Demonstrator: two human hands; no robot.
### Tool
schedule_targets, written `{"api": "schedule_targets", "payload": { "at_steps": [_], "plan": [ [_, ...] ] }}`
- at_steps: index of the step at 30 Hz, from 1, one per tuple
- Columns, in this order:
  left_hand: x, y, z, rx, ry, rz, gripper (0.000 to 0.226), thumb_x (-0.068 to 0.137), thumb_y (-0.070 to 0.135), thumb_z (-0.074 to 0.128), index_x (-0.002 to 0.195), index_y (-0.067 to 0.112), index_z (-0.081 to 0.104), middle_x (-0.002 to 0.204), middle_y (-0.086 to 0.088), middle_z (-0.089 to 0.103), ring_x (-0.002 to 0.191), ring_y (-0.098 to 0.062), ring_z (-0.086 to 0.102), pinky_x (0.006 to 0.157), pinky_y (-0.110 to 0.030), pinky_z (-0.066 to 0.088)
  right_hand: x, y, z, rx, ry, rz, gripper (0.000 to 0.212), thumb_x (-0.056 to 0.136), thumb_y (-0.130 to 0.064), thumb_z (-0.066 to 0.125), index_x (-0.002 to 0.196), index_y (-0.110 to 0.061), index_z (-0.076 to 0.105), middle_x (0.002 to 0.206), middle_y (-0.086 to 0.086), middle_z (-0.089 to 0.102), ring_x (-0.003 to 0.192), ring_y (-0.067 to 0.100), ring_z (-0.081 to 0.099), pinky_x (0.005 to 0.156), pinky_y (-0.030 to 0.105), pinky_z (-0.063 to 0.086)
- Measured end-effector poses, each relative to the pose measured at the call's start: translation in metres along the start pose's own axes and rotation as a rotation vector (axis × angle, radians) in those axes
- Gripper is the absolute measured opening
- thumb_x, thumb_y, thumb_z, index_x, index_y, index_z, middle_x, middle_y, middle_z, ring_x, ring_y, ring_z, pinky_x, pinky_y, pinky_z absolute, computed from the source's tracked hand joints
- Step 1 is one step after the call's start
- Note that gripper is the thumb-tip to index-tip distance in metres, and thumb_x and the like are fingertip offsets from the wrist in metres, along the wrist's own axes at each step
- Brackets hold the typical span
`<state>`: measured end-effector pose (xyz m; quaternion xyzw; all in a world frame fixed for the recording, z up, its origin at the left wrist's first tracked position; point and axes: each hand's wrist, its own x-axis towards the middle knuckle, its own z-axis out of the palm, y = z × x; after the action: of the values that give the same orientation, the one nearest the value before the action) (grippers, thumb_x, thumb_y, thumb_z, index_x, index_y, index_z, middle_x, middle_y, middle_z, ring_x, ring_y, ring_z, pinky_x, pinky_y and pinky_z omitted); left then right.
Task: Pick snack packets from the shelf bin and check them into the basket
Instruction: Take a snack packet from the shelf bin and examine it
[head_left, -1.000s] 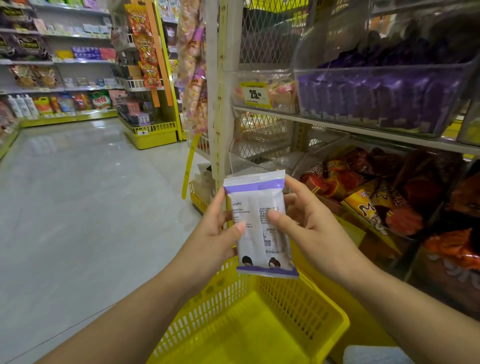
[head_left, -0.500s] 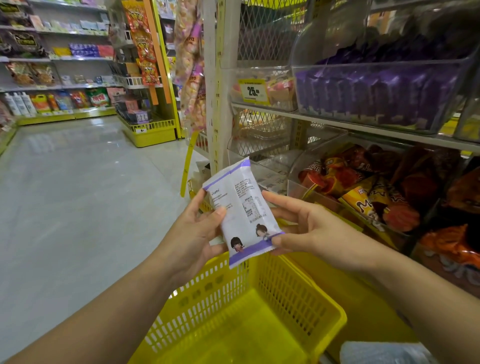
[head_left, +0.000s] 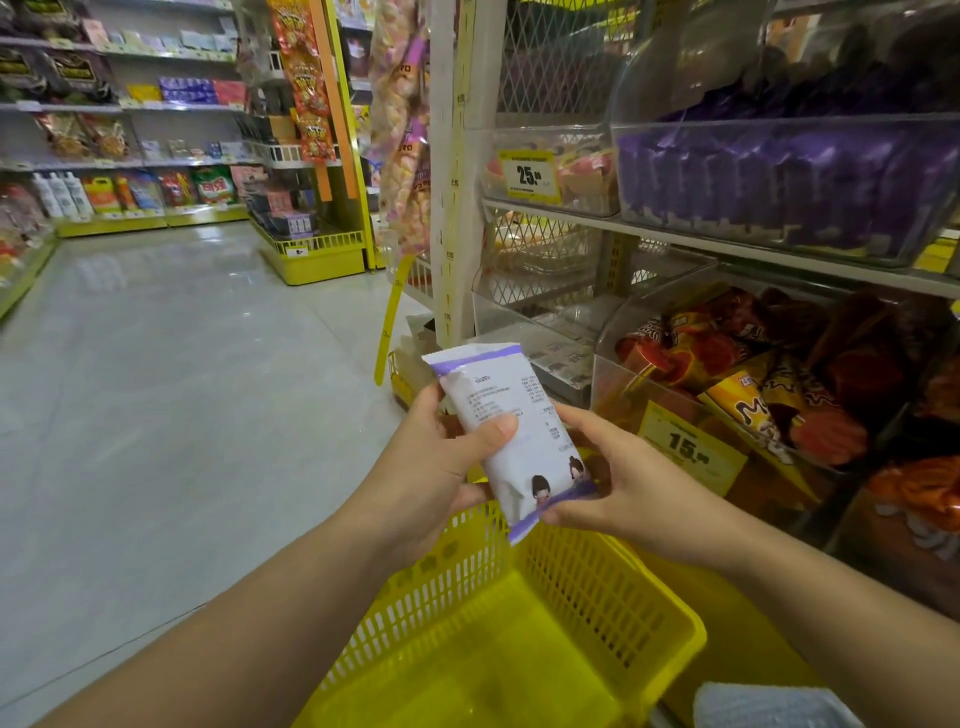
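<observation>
shop aisle, grey tiled floor (head_left: 156, 389) on the left, shelving on the right. both hands hold one white-and-purple snack packet (head_left: 483, 384) over the far rim of the yellow basket (head_left: 597, 597) — left hand (head_left: 426, 467) grips its left edge, thumb across the printed back; right hand (head_left: 623, 483) pinches the lower right corner. packet tilted, top leaning left. clear shelf bin (head_left: 779, 182) of purple packets upper right — bin of orange packets (head_left: 753, 384) below it.

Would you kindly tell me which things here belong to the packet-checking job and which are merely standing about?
Belonging to the job: snack packet, held by the left hand and right hand; yellow basket beneath; bin of purple packets, probably its source.
Merely about: bin of orange snacks; 15 price tag; 25 price tag; far shelves.
</observation>
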<state>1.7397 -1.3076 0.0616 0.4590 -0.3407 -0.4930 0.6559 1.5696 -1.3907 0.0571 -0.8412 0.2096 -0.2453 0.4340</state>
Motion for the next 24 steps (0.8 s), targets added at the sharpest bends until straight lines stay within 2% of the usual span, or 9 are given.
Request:
{"api": "schedule_targets", "payload": {
  "at_steps": [3,6,10,12,14,17,21,22,24],
  "plan": [
    [-0.003,0.000,0.003,0.011,-0.070,0.014,0.053,0.077,0.006,0.070,0.126,0.020,0.054,0.111,-0.008,0.071,0.099,-0.024,0.071,0.072,-0.045,0.060,0.000,0.002,0.002,0.110,-0.029,0.022,0.079,0.072,0.001,0.080,0.129,-0.039,0.043,0.118,-0.024,0.062,0.103,0.000,0.063,0.076,0.019,0.054],
    [-0.004,0.000,0.003,0.064,-0.102,0.036,0.055,0.080,0.003,0.070,0.129,0.021,0.053,0.116,-0.010,0.068,0.101,-0.024,0.071,0.073,-0.040,0.060,0.000,0.001,0.001,0.115,-0.056,0.016,0.078,0.073,0.000,0.079,0.130,-0.040,0.042,0.120,-0.024,0.062,0.106,0.001,0.063,0.079,0.022,0.054],
    [-0.001,0.004,-0.002,0.069,-0.059,0.053,0.053,0.087,0.003,0.063,0.134,0.023,0.049,0.119,-0.005,0.068,0.104,-0.022,0.070,0.076,-0.041,0.060,0.000,0.001,-0.003,0.208,-0.089,0.035,0.078,0.074,0.003,0.077,0.131,-0.039,0.043,0.122,-0.016,0.064,0.108,0.005,0.064,0.080,0.019,0.053],
    [0.000,0.007,-0.007,0.021,-0.014,0.045,0.054,0.091,0.003,0.058,0.136,0.028,0.044,0.120,-0.004,0.069,0.105,-0.021,0.069,0.074,-0.041,0.061,0.001,0.002,-0.007,0.292,-0.045,0.078,0.075,0.073,-0.005,0.079,0.132,-0.036,0.045,0.123,-0.007,0.065,0.108,0.013,0.065,0.084,0.027,0.055],
    [0.000,0.008,-0.011,-0.008,0.038,0.033,0.056,0.094,0.004,0.056,0.140,0.030,0.040,0.122,-0.006,0.068,0.106,-0.021,0.069,0.075,-0.042,0.061,0.003,0.001,-0.009,0.398,0.024,0.117,0.065,0.071,-0.019,0.075,0.129,-0.033,0.049,0.112,-0.002,0.070,0.101,0.018,0.069,0.080,0.032,0.057],
    [-0.002,0.003,-0.009,0.035,0.053,0.015,0.045,0.097,0.009,0.053,0.134,0.033,0.043,0.116,-0.006,0.071,0.100,-0.020,0.071,0.070,-0.041,0.061,0.006,-0.002,-0.007,0.590,0.088,0.153,0.053,0.071,-0.023,0.068,0.122,-0.025,0.055,0.091,0.002,0.073,0.088,0.018,0.072,0.067,0.028,0.058],
    [-0.002,-0.004,-0.004,0.164,0.002,0.013,0.036,0.099,0.010,0.050,0.116,0.043,0.050,0.107,0.006,0.074,0.096,-0.015,0.072,0.068,-0.035,0.060,0.004,-0.008,0.000,0.615,0.042,0.164,0.043,0.076,-0.020,0.068,0.118,-0.022,0.062,0.113,0.012,0.070,0.099,0.027,0.070,0.075,0.037,0.059],
    [-0.002,-0.006,-0.004,0.214,-0.030,0.019,0.040,0.098,0.010,0.052,0.115,0.046,0.051,0.109,0.009,0.073,0.099,-0.015,0.071,0.072,-0.035,0.060,0.003,-0.009,0.002,0.590,0.027,0.160,0.044,0.077,-0.020,0.068,0.121,-0.022,0.062,0.116,0.011,0.069,0.103,0.028,0.069,0.080,0.042,0.058],
    [-0.003,-0.009,-0.001,0.322,-0.074,0.028,0.049,0.095,0.017,0.059,0.127,0.051,0.046,0.118,0.012,0.068,0.107,-0.015,0.068,0.083,-0.038,0.059,0.001,-0.012,0.006,0.544,0.021,0.154,0.047,0.079,-0.022,0.068,0.125,-0.024,0.059,0.118,0.006,0.069,0.107,0.027,0.067,0.086,0.050,0.055]
  ]
}}
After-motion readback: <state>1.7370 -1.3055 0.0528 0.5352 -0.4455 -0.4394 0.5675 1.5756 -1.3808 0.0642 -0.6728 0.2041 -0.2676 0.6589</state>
